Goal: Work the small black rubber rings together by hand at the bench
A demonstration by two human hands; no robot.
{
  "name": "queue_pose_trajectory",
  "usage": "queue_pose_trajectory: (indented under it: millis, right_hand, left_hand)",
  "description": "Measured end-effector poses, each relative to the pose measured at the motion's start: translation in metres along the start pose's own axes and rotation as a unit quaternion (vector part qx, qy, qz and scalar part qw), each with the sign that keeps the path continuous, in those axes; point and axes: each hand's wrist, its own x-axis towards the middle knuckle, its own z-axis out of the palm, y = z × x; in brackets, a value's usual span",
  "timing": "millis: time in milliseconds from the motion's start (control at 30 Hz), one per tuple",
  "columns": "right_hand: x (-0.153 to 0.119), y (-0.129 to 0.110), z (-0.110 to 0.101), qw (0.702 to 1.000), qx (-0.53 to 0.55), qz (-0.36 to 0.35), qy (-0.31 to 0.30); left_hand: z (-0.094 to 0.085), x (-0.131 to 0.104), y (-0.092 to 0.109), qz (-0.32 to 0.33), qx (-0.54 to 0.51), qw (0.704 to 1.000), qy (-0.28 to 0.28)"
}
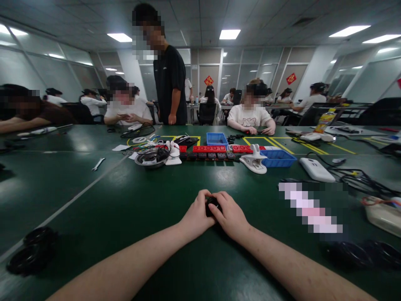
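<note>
A small black coil, which looks like a coiled cable, is held between my two hands above the green tabletop. My left hand is closed around its left side. From the other side my right hand grips it, with the thumb lying across the front. Fingers cover most of the coil, so its ends and any plug are hidden.
Black coiled cables lie at the left, and more coils at the right. Ahead are a metal bowl of wires, white clamps, a red-and-black strip and a blue bin. A wrench lies left. People sit opposite; one stands.
</note>
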Motion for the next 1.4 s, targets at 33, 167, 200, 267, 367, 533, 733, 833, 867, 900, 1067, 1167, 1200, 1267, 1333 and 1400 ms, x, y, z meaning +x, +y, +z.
queue_pose_trajectory:
  millis: [33,167,200,267,367,533,733,833,867,900,1067,1167,1200,1267,1333,1400]
  right_hand:
    - [0.0,0.0,0.0,1.0,-0.001,0.001,0.002]
    - [0.0,0.002,-0.001,1.0,-0.016,0.003,0.025]
    - [0.0,0.001,-0.001,0.999,-0.021,0.001,0.031]
    - [-0.001,0.001,-0.003,0.999,-0.023,-0.006,0.045]
    - [-0.002,-0.002,-0.005,0.998,-0.01,-0.019,0.06]
    - [-0.001,-0.001,-0.012,0.996,0.04,-0.083,0.005]
    - [0.0,0.004,-0.012,0.98,0.143,-0.129,-0.042]
    - [-0.002,0.003,-0.007,0.979,0.152,-0.13,-0.031]
    - [-0.002,0.002,-0.005,0.98,0.154,-0.125,-0.026]
    - [-0.003,0.002,-0.004,0.98,0.159,-0.119,-0.021]
    - [-0.006,0.003,-0.002,0.977,0.179,-0.114,0.006]
    - [-0.008,0.004,-0.007,0.978,0.163,-0.113,0.059]
    - [-0.009,0.005,-0.01,0.981,0.15,-0.1,0.077]
    - [-0.009,0.004,-0.015,0.987,0.112,-0.065,0.096]
    - [-0.01,0.002,-0.018,0.993,0.065,-0.031,0.094]
    - [-0.011,-0.001,-0.019,0.996,0.015,-0.014,0.084]
  left_hand:
    - [-0.001,0.0,-0.001,-0.012,0.033,0.999,0.008]
    - [-0.005,0.001,-0.008,-0.008,0.173,0.985,0.014]
    - [-0.006,0.001,-0.008,-0.005,0.189,0.982,0.009]
    - [-0.006,0.001,-0.009,0.006,0.207,0.978,-0.002]
    - [-0.007,0.001,-0.008,0.022,0.215,0.976,-0.009]
    - [-0.017,0.006,-0.013,0.089,0.153,0.982,-0.068]
    - [-0.027,0.011,-0.018,0.157,0.093,0.972,-0.148]
    - [-0.027,0.011,-0.02,0.163,0.087,0.97,-0.158]
    - [-0.027,0.012,-0.02,0.162,0.09,0.97,-0.161]
    - [-0.026,0.012,-0.021,0.16,0.093,0.969,-0.164]
    - [-0.026,0.009,-0.018,0.145,0.103,0.971,-0.158]
    - [-0.023,0.004,-0.012,0.118,0.118,0.978,-0.127]
    - [-0.021,0.001,-0.009,0.107,0.128,0.979,-0.114]
    - [-0.015,-0.004,-0.003,0.085,0.144,0.982,-0.083]
    - [-0.008,-0.008,0.002,0.069,0.149,0.985,-0.046]
    - [-0.002,-0.011,0.006,0.057,0.15,0.987,-0.016]
